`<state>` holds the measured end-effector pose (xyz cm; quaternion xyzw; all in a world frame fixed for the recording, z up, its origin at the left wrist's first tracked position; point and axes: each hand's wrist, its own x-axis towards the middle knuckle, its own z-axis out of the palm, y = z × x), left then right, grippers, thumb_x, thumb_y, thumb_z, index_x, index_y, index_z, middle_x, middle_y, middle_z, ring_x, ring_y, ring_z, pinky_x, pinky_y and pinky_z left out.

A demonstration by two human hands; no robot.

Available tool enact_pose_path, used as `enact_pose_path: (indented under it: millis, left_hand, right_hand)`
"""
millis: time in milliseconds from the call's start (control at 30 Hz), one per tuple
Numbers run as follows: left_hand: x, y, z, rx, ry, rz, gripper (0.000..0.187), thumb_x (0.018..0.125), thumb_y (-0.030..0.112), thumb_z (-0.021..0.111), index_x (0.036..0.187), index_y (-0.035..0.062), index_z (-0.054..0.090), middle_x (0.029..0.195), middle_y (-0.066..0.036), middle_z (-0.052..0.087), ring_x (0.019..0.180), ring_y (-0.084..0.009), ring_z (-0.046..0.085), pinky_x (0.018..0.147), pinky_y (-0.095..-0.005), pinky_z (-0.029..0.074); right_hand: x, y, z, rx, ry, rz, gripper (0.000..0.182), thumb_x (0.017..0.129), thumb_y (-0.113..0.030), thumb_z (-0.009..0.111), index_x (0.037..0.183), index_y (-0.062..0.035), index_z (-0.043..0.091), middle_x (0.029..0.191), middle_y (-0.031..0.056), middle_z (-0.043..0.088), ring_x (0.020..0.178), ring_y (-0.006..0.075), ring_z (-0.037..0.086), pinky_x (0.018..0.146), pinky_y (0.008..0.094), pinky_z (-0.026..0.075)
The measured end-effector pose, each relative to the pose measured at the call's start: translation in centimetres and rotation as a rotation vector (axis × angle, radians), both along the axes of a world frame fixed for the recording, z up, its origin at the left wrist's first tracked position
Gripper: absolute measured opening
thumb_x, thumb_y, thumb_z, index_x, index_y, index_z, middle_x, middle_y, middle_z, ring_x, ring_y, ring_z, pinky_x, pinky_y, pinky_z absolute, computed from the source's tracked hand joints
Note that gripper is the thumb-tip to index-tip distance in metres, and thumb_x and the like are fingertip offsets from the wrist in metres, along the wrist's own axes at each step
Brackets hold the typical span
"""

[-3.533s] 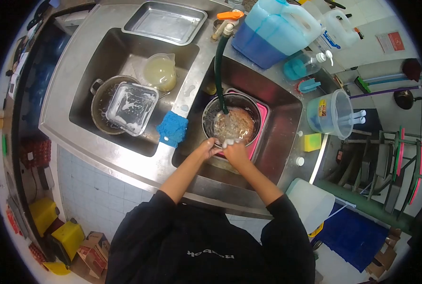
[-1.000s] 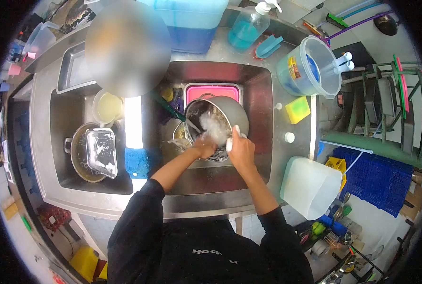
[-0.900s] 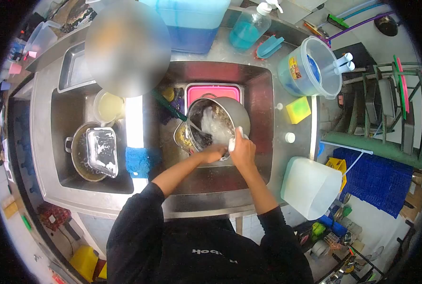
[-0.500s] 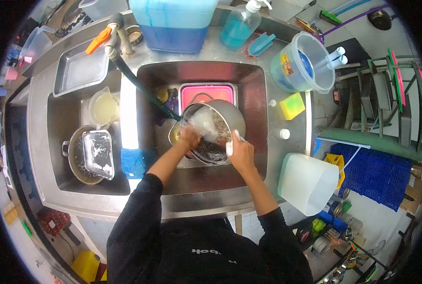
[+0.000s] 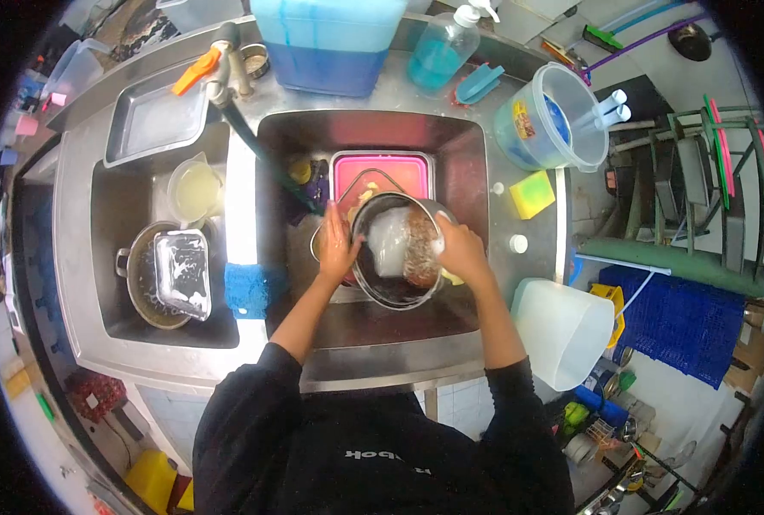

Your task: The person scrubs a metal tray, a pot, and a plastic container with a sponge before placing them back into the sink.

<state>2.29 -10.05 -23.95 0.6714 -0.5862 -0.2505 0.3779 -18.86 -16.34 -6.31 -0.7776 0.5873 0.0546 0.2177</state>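
Observation:
A metal pot [image 5: 396,300] with a wire bail handle is over the right sink basin, its mouth turned up toward me. Inside it I see a whitish shine and a brownish, speckled patch. My right hand [image 5: 462,251] is closed on the pot's right rim, with something white showing at the fingers. At the left side of the pot, my left hand [image 5: 337,245] is flat, fingers stretched upward and thumb near the rim. A dark green hose [image 5: 270,159] runs down from the tap to beside the left fingertips. Behind the pot lies a pink tray [image 5: 382,161].
The left basin holds a soapy metal tray [image 5: 183,273] on a pot and a jug of yellowish liquid [image 5: 195,190]. A blue cloth [image 5: 246,292] hangs over the divider. On the right ledge are a yellow-green sponge [image 5: 533,196], a clear bucket [image 5: 536,120] and a white plastic container [image 5: 562,330].
My left hand has come out of the pot's mouth to its left side, its fingers now straightened. The pot has turned more upright and shifted right, still in my right hand.

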Motion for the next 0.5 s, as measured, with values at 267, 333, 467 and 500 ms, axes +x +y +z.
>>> enact_pose_path:
  millis: [267,333,467,500]
  left_hand:
    - [-0.3,3.2,-5.1,0.651,1.060,-0.027,0.059,0.077,0.002,0.061,0.130,0.0071,0.036,0.106,-0.011,0.058,0.089,-0.0234,0.060,0.075,-0.0314,0.048]
    - [0.4,3.3,-3.3,0.713,1.098,-0.049,0.054,0.076,0.001,0.059,0.127,0.0093,0.040,0.094,-0.008,0.061,0.077,-0.0192,0.062,0.058,-0.0331,0.055]
    - [0.3,4.9,-2.4,0.819,1.138,0.136,0.046,0.075,-0.003,0.056,0.117,0.0108,0.046,0.088,-0.006,0.059,0.071,-0.0181,0.062,0.051,-0.0334,0.055]
    - [0.2,5.1,-1.5,0.785,1.123,0.170,0.041,0.075,-0.003,0.054,0.114,0.0080,0.047,0.089,-0.008,0.059,0.072,-0.0188,0.062,0.053,-0.0342,0.057]
  right_hand:
    - [1.2,-3.3,-0.5,0.070,-0.141,0.033,0.028,0.070,-0.019,0.060,0.095,-0.0139,0.051,0.084,0.0180,0.062,0.083,0.0383,0.059,0.069,0.0480,0.045]
    - [0.1,-3.9,-2.3,-0.012,-0.213,-0.052,0.029,0.068,-0.023,0.063,0.093,-0.0153,0.049,0.082,0.0175,0.062,0.081,0.0382,0.059,0.068,0.0479,0.045]
    - [-2.4,-3.0,-6.0,-0.108,-0.340,-0.340,0.039,0.066,-0.031,0.067,0.096,-0.0150,0.046,0.080,0.0179,0.062,0.078,0.0399,0.059,0.066,0.0483,0.045]
    - [-2.2,-2.1,-6.1,-0.127,-0.272,-0.363,0.045,0.067,-0.034,0.067,0.102,-0.0167,0.046,0.080,0.0197,0.062,0.078,0.0411,0.060,0.068,0.0476,0.047]
